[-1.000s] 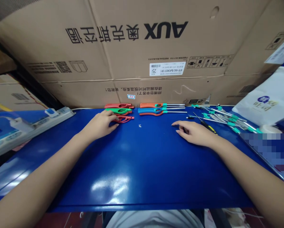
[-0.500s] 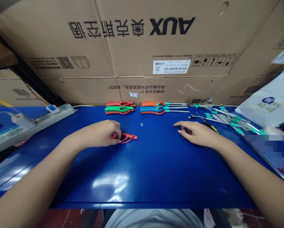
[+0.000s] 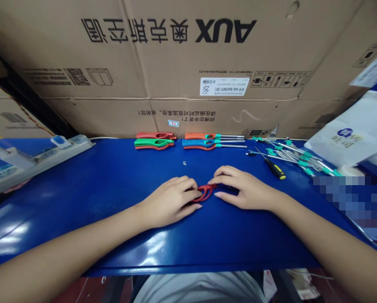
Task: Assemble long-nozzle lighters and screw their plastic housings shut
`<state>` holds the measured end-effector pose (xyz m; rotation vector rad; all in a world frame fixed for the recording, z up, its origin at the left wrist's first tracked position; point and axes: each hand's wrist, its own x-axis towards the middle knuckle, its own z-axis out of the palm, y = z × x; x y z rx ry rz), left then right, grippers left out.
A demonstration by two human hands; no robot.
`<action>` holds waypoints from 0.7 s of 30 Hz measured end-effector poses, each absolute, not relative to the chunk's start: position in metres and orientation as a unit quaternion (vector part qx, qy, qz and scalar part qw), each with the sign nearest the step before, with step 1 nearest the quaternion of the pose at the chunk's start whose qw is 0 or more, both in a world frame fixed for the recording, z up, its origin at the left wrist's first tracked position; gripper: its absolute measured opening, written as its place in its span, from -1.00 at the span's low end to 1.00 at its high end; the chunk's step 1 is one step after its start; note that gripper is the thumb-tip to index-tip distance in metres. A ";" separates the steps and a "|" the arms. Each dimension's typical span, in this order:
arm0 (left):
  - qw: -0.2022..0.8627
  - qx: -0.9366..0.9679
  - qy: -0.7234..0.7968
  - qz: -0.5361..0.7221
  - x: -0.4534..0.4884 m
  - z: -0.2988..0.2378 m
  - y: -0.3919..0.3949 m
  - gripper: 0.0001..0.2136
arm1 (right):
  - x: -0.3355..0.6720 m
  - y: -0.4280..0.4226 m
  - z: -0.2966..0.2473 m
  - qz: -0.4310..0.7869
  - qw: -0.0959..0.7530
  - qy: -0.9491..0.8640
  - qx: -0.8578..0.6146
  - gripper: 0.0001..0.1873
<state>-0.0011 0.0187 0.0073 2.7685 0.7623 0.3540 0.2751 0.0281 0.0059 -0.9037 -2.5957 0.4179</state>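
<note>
A red lighter handle [image 3: 205,192] with a looped trigger guard lies low over the blue table, in front of me. My left hand [image 3: 172,200] has its fingers closed around the rear part, which they hide. At the other end is my right hand [image 3: 243,187], thumb and fingers apart; a fingertip reaches the red nose, and I cannot tell how firmly it touches. Beyond the hands lie red and green lighter handles [image 3: 153,142] without metal tubes. Right of them are orange and blue lighters [image 3: 198,143] with long metal tubes.
Metal tubes with teal collars [image 3: 297,155] are heaped at the right, beside a yellow-black screwdriver [image 3: 274,169]. A white bag [image 3: 349,126] stands behind them. On the left is a power strip [image 3: 43,162]. A large cardboard box [image 3: 163,84] walls off the back.
My left hand has carried the red lighter handle rightward. My right hand has come leftward to its front end. The view has shifted slightly.
</note>
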 end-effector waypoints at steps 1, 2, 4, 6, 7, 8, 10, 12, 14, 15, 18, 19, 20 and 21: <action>0.125 0.952 0.251 0.121 0.000 0.005 0.018 -0.74 | 0.271 0.026 0.005 0.154 0.167 -0.925 -0.305 -0.64; 0.130 0.954 0.241 0.123 0.001 0.004 0.018 -0.72 | 0.269 0.026 0.004 0.158 0.158 -0.929 -0.294 -0.64; 0.151 0.951 0.233 0.135 0.000 0.003 0.019 -0.67 | 0.266 0.027 0.001 0.161 0.148 -0.934 -0.284 -0.70; 0.168 0.945 0.239 0.148 -0.001 0.004 0.020 -0.62 | 0.268 0.030 -0.001 0.168 0.155 -0.931 -0.286 -0.80; 0.170 0.941 0.246 0.155 -0.003 0.004 0.022 -0.59 | 0.270 0.032 -0.002 0.172 0.160 -0.927 -0.291 -0.83; 0.170 0.938 0.255 0.163 -0.004 0.003 0.024 -0.58 | 0.273 0.034 -0.002 0.177 0.164 -0.924 -0.298 -0.85; 0.164 0.929 0.276 0.183 -0.008 0.001 0.029 -0.58 | 0.280 0.037 0.000 0.179 0.166 -0.917 -0.316 -0.88; 0.171 0.915 0.300 0.209 -0.011 -0.003 0.036 -0.59 | 0.286 0.038 0.003 0.170 0.160 -0.912 -0.337 -0.89; 0.186 0.900 0.321 0.230 -0.012 -0.009 0.042 -0.61 | 0.290 0.038 0.006 0.156 0.151 -0.911 -0.350 -0.88; 0.195 0.892 0.329 0.242 -0.013 -0.012 0.045 -0.62 | 0.290 0.038 0.007 0.149 0.148 -0.911 -0.354 -0.87; 0.223 0.869 0.350 0.269 -0.011 -0.017 0.049 -0.60 | 0.288 0.037 0.008 0.135 0.165 -0.905 -0.367 -0.83; 0.232 0.862 0.357 0.275 -0.010 -0.019 0.049 -0.58 | 0.286 0.036 0.008 0.132 0.182 -0.899 -0.376 -0.79; 0.239 0.857 0.363 0.278 -0.010 -0.019 0.049 -0.56 | 0.285 0.036 0.008 0.130 0.202 -0.891 -0.385 -0.76; 0.244 0.853 0.366 0.281 -0.010 -0.020 0.048 -0.55 | 0.284 0.036 0.008 0.129 0.221 -0.884 -0.391 -0.75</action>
